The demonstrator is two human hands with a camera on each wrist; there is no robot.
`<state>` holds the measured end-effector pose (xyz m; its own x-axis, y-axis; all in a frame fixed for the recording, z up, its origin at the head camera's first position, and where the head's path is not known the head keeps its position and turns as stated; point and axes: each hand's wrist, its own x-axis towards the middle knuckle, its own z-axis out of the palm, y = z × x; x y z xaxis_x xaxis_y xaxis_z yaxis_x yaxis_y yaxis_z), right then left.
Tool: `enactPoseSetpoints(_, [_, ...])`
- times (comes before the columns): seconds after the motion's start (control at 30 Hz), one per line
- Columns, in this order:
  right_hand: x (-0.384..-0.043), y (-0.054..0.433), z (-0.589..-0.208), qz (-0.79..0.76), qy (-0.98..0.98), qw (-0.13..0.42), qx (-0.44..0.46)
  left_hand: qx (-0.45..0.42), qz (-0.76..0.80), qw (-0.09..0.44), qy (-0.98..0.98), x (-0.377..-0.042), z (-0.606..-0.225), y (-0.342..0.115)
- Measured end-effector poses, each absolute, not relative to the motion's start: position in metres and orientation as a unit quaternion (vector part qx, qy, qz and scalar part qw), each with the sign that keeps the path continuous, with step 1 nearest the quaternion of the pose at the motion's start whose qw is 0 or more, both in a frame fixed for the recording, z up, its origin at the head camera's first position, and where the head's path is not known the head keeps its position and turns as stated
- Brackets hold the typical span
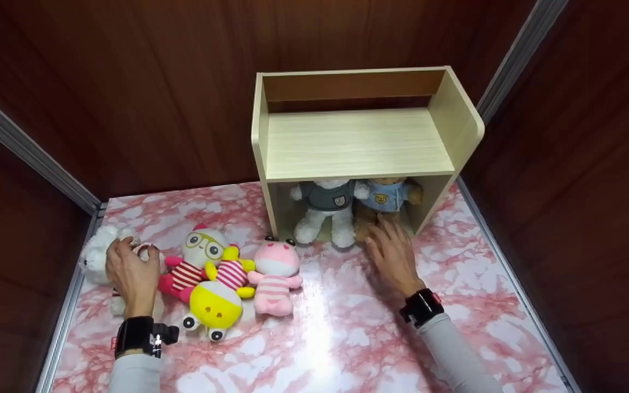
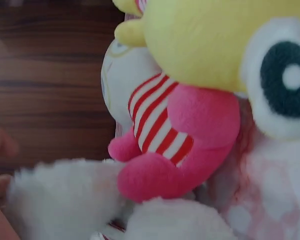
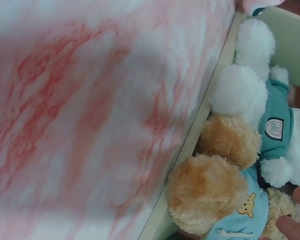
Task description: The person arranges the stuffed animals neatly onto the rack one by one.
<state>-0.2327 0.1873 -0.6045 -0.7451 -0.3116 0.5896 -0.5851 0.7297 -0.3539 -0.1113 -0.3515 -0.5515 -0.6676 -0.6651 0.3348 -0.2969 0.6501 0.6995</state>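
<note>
At the left of the table my left hand (image 1: pixel 133 273) grips a white plush toy (image 1: pixel 96 256), its fingers and thumb bent over the fluffy body. In the left wrist view the toy's white fur (image 2: pixel 65 200) shows beside the fingers, partly blurred. My right hand (image 1: pixel 393 256) reaches to the shelf's lower compartment, fingers extended at a brown teddy bear (image 1: pixel 366 221) in a light blue top. In the right wrist view the fingertips (image 3: pixel 292 227) are beside that bear's arm. A white teddy bear (image 1: pixel 328 210) in a grey-green top sits left of the brown one.
The pale wooden shelf (image 1: pixel 358 142) stands against the back wall. Between the hands lie a pink striped plush (image 1: pixel 275 278), a yellow plush frog (image 1: pixel 216 303) upside down and a plush with yellow glasses (image 1: pixel 202 248). Brown panels (image 1: pixel 129 98) surround the marbled table (image 1: pixel 347 338).
</note>
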Motion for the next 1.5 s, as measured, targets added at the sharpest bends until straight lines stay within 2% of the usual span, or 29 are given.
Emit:
enactPoseSetpoints(0.2, [-0.231, 0.187, -0.605, 0.264, -0.899, 0.243, 0.251, 0.340, -0.308, 0.192, -0.867, -0.102, -0.563, -0.361])
enactPoseSetpoints(0.37, [-0.229, 0.188, -0.605, 0.268, -0.901, 0.236, 0.245, 0.357, -0.349, 0.139, -0.855, -0.096, -0.569, -0.365])
enactPoseSetpoints(0.77, [-0.229, 0.192, -0.606, 0.275, -0.902, 0.233, 0.237, 0.353, -0.358, 0.120, -0.856, -0.085, -0.587, -0.365])
enactPoseSetpoints(1.13, [-0.228, 0.191, -0.606, 0.275, -0.901, 0.247, 0.228, 0.399, -0.389, 0.179, -0.810, -0.078, -0.591, -0.371])
enactPoseSetpoints(1.5, [-0.227, 0.190, -0.604, 0.283, -0.900, 0.244, 0.224, 0.441, -0.457, 0.327, -0.700, -0.078, -0.569, -0.362])
